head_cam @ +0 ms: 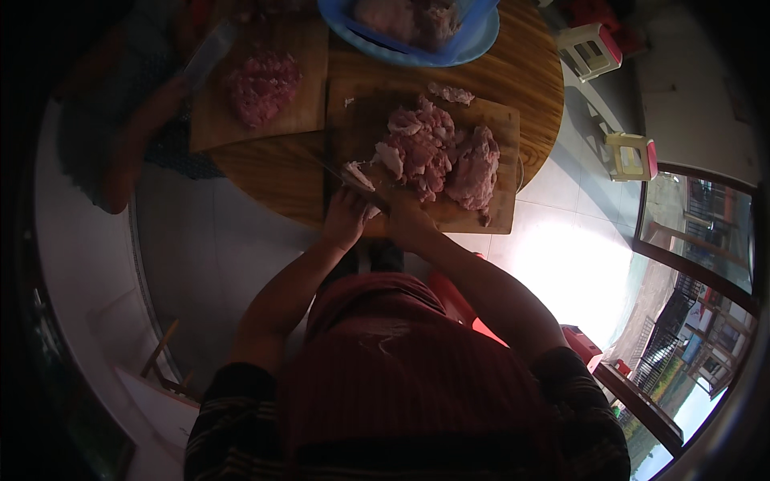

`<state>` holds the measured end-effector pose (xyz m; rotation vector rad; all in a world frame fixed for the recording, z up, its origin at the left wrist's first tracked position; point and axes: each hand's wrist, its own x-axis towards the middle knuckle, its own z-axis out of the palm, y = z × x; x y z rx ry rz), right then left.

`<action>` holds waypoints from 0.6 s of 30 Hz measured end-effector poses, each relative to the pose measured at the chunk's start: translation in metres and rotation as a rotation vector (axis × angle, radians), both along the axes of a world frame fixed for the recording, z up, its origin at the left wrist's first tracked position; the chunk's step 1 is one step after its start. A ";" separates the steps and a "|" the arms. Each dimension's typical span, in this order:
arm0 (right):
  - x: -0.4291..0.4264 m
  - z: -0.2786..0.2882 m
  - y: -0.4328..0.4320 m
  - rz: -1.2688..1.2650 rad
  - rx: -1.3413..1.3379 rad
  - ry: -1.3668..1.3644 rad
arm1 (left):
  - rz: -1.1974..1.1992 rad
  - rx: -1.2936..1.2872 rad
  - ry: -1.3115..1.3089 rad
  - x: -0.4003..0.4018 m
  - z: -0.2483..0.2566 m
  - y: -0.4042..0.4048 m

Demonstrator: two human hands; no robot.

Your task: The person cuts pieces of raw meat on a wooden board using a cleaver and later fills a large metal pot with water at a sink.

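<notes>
My right hand (409, 219) grips a knife whose blade (337, 171) points up and left across the near part of a wooden cutting board (361, 132). A pale strip of meat (360, 176) lies against the blade. Just left of the knife, my left hand (344, 219) has curled fingers on a piece of meat (372, 211) at the board's near edge. Beyond my hands is a pile of cut raw meat (421, 144), with a larger chunk (475, 171) to its right and a small scrap (451, 94) behind.
At the left, a person (150, 108) holds a cleaver (210, 54) by a second board (307, 111) with minced meat (264, 87). A blue basin (484, 42) with meat stands at the back of the round wooden table (541, 84). Stools (628, 157) stand at the right.
</notes>
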<state>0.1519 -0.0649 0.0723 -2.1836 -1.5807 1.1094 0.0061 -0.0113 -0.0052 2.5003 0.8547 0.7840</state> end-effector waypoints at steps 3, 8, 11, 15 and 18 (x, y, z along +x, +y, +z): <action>0.009 0.006 0.034 0.167 -0.193 0.040 | -0.062 -0.045 -0.010 0.002 0.015 0.006; 0.021 0.013 0.023 0.350 -0.104 -0.003 | -0.017 -0.055 -0.019 0.007 0.014 0.005; 0.041 0.012 -0.026 0.258 -0.036 -0.004 | 0.062 -0.025 -0.014 0.005 0.010 -0.002; 0.042 0.000 -0.045 0.262 -0.091 -0.079 | 0.021 0.038 0.003 0.011 0.009 -0.002; 0.006 0.024 0.025 0.062 -0.243 0.065 | -0.079 -0.055 0.014 0.006 0.004 -0.006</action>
